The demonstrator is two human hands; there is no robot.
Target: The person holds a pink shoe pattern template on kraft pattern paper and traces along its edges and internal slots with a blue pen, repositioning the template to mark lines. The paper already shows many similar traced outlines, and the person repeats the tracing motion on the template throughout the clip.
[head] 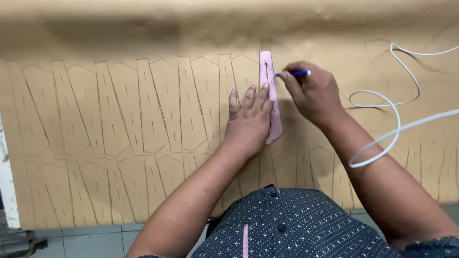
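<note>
Near the centre of the frame, your left hand lies flat with fingers spread, pressing the pink template down on the tan sheet. Your right hand is closed round a blue pen, its tip at the upper right edge of the template, just beside the slot cut in its top.

Judging by the lines, the work looks well along on the left: an upper row of traced outlines fills the sheet from the left edge up to the template, and a lower row runs beneath it, continuing under your arms towards the lower right. The upper right of the sheet is mostly unmarked, apart from a faint curved line.

To the right, a white cord loops over that unmarked stretch, lying right where more outlines could go. At the bottom of the frame, your dotted dark shirt overhangs the near edge of the sheet, with pale floor tiles at lower left.
</note>
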